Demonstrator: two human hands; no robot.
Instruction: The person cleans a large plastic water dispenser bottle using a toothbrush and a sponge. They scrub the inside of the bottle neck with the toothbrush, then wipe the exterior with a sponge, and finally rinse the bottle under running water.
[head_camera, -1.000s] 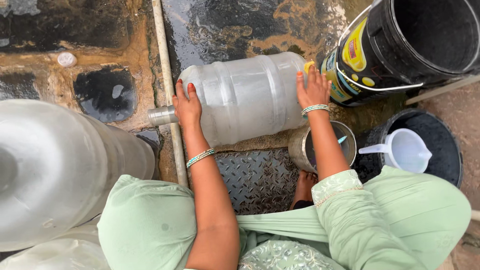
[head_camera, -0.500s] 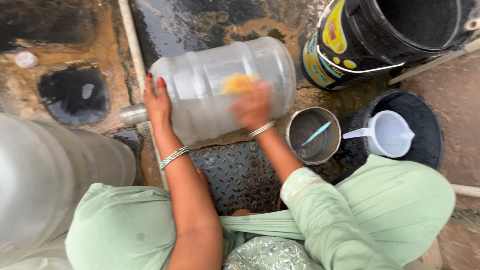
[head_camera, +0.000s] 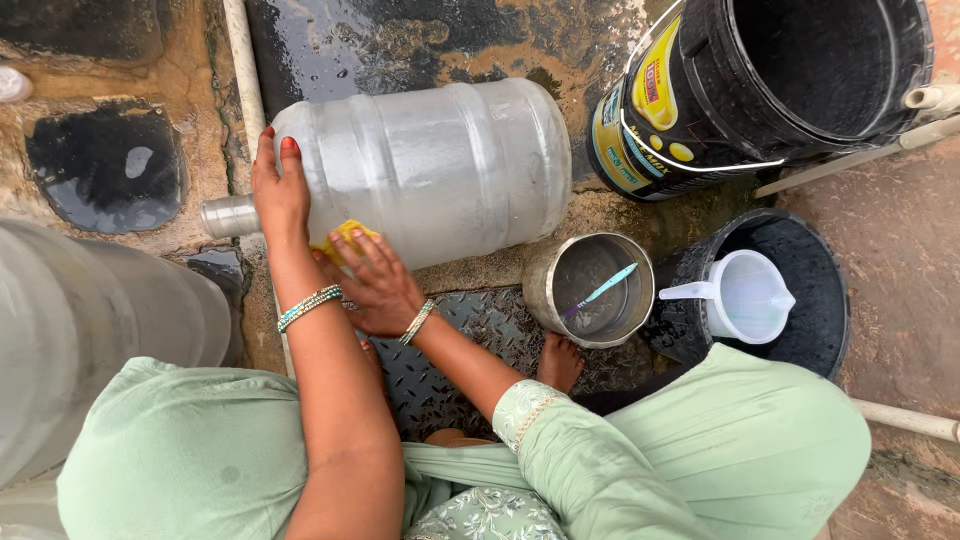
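A big clear plastic water jug (head_camera: 440, 165) lies on its side on the wet ground, its neck pointing left. My left hand (head_camera: 280, 190) presses flat on the jug's shoulder near the neck. My right hand (head_camera: 375, 285) holds a yellow scrub sponge (head_camera: 342, 240) against the jug's near lower side, just right of my left wrist. Both wrists wear bead bracelets. My bare foot (head_camera: 560, 362) rests on a metal tread plate (head_camera: 460, 350) below the jug.
A steel pot (head_camera: 598, 288) with a blue-handled brush stands right of my right arm. Beyond it a black tub (head_camera: 820, 310) holds a white plastic mug (head_camera: 745, 297). A large black bucket (head_camera: 770, 85) is top right. Another large jug (head_camera: 90, 330) lies left. A white pipe (head_camera: 240, 60) runs along the ground.
My right hand has slid the sponge from the jug's right end, across its middle, down to its near left side. The left hand stays on the shoulder.
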